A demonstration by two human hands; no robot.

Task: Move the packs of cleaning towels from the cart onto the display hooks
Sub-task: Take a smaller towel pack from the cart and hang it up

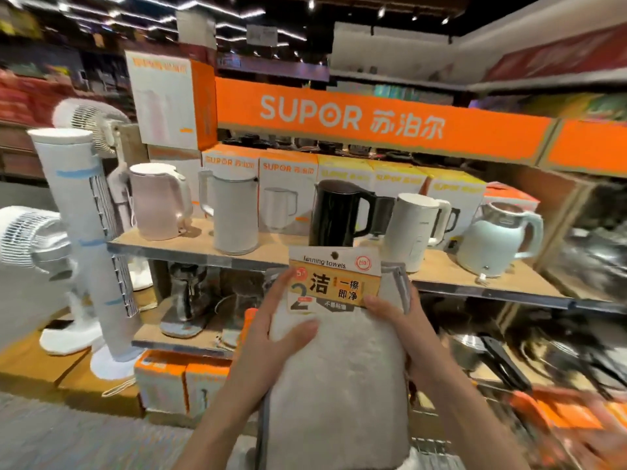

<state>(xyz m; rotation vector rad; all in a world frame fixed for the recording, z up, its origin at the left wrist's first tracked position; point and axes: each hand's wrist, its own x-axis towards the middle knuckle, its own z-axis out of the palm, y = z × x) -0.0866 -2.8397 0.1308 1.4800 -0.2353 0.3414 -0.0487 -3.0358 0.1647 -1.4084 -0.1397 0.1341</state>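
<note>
Pack of cleaning towels [334, 368]: one grey plush pack, held upright in front of the person at the middle of the view, long axis vertical, its printed header card [334, 278] uppermost with a small hang hole [334, 255] at the top edge. Left hand [271, 347]: grasps the pack's left edge, thumb laid across the towel face, fingers reaching up beside the card. Right hand [403, 334]: grasps the right edge, thumb on the card's lower corner, remaining fingers hidden behind the pack. Both hands are level, neither nearer the hole. Display hooks: none discernible in this view, so the direction of the hang cannot be told; judged need is to keep the hole end leading. Behind the pack: shelf [203, 244] carrying electric kettles, among them a black kettle [339, 213]. Above: orange SUPOR banner [356, 118]. Left: white tower fan [88, 232]. Lower right, blurred: wire cart [437, 447].
</note>
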